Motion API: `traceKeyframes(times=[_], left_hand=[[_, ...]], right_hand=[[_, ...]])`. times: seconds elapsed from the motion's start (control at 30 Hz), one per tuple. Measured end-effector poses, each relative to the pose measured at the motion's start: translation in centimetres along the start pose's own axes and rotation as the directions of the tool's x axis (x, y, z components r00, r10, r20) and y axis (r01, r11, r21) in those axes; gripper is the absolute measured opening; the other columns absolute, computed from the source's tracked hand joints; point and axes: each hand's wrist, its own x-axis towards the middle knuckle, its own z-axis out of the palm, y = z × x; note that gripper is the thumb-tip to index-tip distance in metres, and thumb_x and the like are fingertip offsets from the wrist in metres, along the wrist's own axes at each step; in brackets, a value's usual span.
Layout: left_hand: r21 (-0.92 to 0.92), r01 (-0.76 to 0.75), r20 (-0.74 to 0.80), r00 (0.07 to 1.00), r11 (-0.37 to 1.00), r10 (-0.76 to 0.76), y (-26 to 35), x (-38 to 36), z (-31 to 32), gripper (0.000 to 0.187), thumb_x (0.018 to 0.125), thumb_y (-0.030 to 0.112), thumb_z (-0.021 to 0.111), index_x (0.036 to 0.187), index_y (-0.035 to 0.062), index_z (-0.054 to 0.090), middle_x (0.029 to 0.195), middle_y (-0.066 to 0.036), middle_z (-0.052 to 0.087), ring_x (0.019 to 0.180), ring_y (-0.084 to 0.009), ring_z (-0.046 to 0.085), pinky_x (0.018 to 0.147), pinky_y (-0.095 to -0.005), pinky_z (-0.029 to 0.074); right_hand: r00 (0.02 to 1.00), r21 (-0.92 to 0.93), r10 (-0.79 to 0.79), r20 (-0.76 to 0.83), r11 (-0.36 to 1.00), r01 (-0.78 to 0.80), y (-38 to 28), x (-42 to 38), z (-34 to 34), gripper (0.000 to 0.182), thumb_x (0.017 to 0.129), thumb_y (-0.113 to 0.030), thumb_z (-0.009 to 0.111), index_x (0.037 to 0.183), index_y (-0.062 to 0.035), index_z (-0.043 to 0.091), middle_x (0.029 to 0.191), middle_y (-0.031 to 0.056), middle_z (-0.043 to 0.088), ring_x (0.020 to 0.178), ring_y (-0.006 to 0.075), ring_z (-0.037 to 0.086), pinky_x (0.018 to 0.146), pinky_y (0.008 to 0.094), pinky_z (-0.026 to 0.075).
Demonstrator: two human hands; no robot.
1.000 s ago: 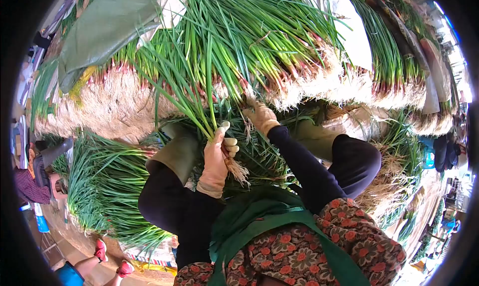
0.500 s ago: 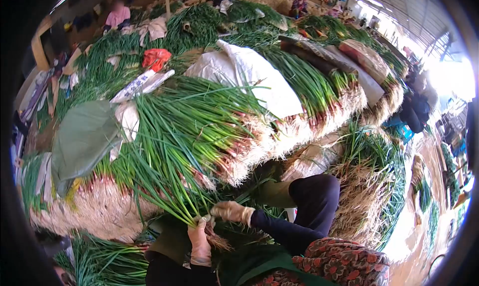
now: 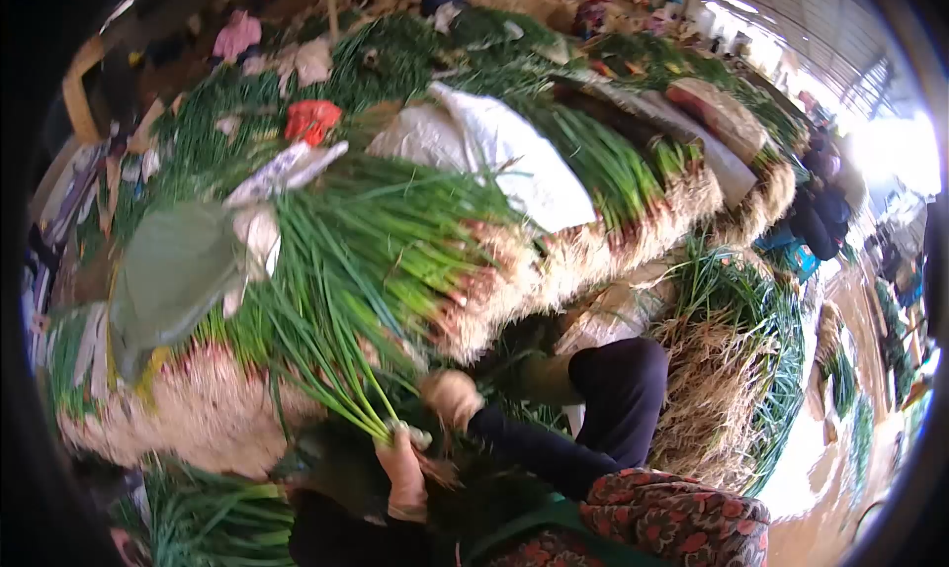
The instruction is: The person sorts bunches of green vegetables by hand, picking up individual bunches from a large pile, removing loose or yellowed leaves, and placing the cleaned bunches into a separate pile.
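My left hand, in a pale glove, is closed round the lower stems of a small bunch of green onions. Their long leaves fan up and to the left over the pile, and the roots hang below my fingers on the right. Just right of the bunch is my right hand, also gloved and rounded in outline. Motion smears its fingers, so I cannot make out whether anything is in them. In front of both hands lies a big heap of green onions, pale roots facing me.
A green sheet and a white sack cover parts of the heap. A red bag lies further back. More onions are stacked at right beyond my bent knee. Other people, one in pink, sit at the back.
My right hand has turned and drawn slightly down, away from the stems beside my left hand. My left hand keeps its hold on the bunch, shifted slightly right.
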Motion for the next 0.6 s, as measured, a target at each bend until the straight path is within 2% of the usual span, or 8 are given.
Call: traceKeyframes(times=[0.07, 0.1, 0.13, 0.23, 0.3, 0.4, 0.5, 0.6], left_hand=[[0.164, 0.000, -0.092, 0.996, 0.986, 0.015, 3.3, -0.8, 1.4, 0.002, 0.091, 0.007, 0.048, 0.089, 0.0053, 0.047, 0.065, 0.000, 0.048, 0.053, -0.0095, 0.050, 0.049, -0.0252, 0.047], [0.071, 0.042, -0.105, 0.994, 0.997, -0.034, 3.5, -0.7, 1.2, 0.004, 0.091, 0.010, 0.050, 0.088, 0.0080, 0.048, 0.065, 0.003, 0.046, 0.052, -0.0074, 0.048, 0.047, -0.0221, 0.044], [-0.101, 0.063, -0.079, 0.994, 0.993, -0.072, 3.2, -0.2, 0.9, 0.005, 0.090, 0.014, 0.054, 0.091, 0.0097, 0.052, 0.063, 0.004, 0.043, 0.052, -0.0068, 0.046, 0.047, -0.0217, 0.042], [-0.188, 0.328, -0.090, 0.933, 0.926, -0.349, 3.3, 0.3, -0.2, 0.018, 0.089, 0.021, 0.061, 0.102, 0.0095, 0.059, 0.060, 0.006, 0.039, 0.049, -0.0090, 0.046, 0.047, -0.0253, 0.042], [-0.050, 0.424, -0.055, 0.903, 0.904, -0.426, 2.7, 0.5, -1.1, 0.031, 0.092, 0.024, 0.055, 0.116, 0.0048, 0.055, 0.065, 0.004, 0.044, 0.063, -0.0121, 0.055, 0.060, -0.0261, 0.049], [-0.065, 0.430, -0.038, 0.901, 0.900, -0.433, 1.1, 0.9, -1.7, 0.026, 0.093, 0.021, 0.052, 0.110, 0.0024, 0.055, 0.089, -0.009, 0.063, 0.075, -0.0185, 0.064, 0.070, -0.0332, 0.056], [-0.070, 0.418, -0.084, 0.902, 0.906, -0.423, 1.0, 0.9, -1.2, 0.023, 0.094, 0.022, 0.049, 0.105, 0.0030, 0.055, 0.088, -0.008, 0.063, 0.070, -0.0174, 0.063, 0.063, -0.0316, 0.056], [-0.037, 0.378, -0.134, 0.916, 0.925, -0.379, 2.2, 0.8, -1.9, 0.022, 0.095, 0.023, 0.047, 0.100, 0.0029, 0.056, 0.080, -0.007, 0.062, 0.058, -0.0144, 0.059, 0.058, -0.0288, 0.055]], right_hand=[[0.982, 0.254, 0.160, -0.096, 0.958, -0.131, 6.9, 0.0, 2.0, 0.021, 0.088, -0.019, 0.047, 0.103, -0.0133, 0.061, 0.084, 0.0092, 0.063, 0.070, 0.0233, 0.062, 0.056, 0.0366, 0.050], [0.990, -0.279, 0.022, 0.139, 0.960, 0.017, 4.9, 0.3, -1.8, 0.025, 0.089, -0.021, 0.046, 0.110, -0.0139, 0.058, 0.083, 0.0105, 0.064, 0.073, 0.0260, 0.063, 0.061, 0.0366, 0.051], [0.919, -0.236, -0.315, -0.239, 0.936, 0.259, 8.5, -0.8, 2.3, 0.030, 0.091, -0.030, 0.046, 0.113, -0.0131, 0.057, 0.086, 0.0124, 0.066, 0.076, 0.0289, 0.063, 0.063, 0.0376, 0.051], [0.920, 0.625, 0.377, 0.109, 0.693, -0.358, 5.1, 0.7, -3.4, 0.030, 0.089, -0.019, 0.058, 0.114, -0.0030, 0.057, 0.081, 0.0078, 0.064, 0.062, 0.0144, 0.058, 0.057, 0.0291, 0.049], [0.885, 0.897, 0.453, 0.110, 0.338, -0.285, 3.2, 2.6, -5.9, 0.026, 0.088, -0.011, 0.057, 0.112, -0.0001, 0.057, 0.077, 0.0044, 0.061, 0.057, 0.0088, 0.054, 0.051, 0.0249, 0.047], [0.893, 0.861, 0.150, 0.424, 0.239, -0.449, -2.0, 3.3, -8.0, 0.026, 0.089, -0.016, 0.059, 0.110, -0.0006, 0.058, 0.080, 0.0047, 0.064, 0.059, 0.0110, 0.059, 0.050, 0.0228, 0.047], [0.966, 0.560, -0.033, 0.256, 0.820, -0.120, -4.4, 4.0, -5.5, 0.023, 0.087, -0.022, 0.063, 0.103, -0.0063, 0.063, 0.088, 0.0049, 0.067, 0.078, 0.0182, 0.064, 0.072, 0.0275, 0.054], [0.988, 0.364, 0.147, 0.036, 0.919, -0.150, -1.3, 8.3, -4.8, 0.030, 0.086, -0.030, 0.060, 0.106, -0.0068, 0.063, 0.108, 0.0170, 0.063, 0.098, 0.0258, 0.062, 0.079, 0.0369, 0.050]])
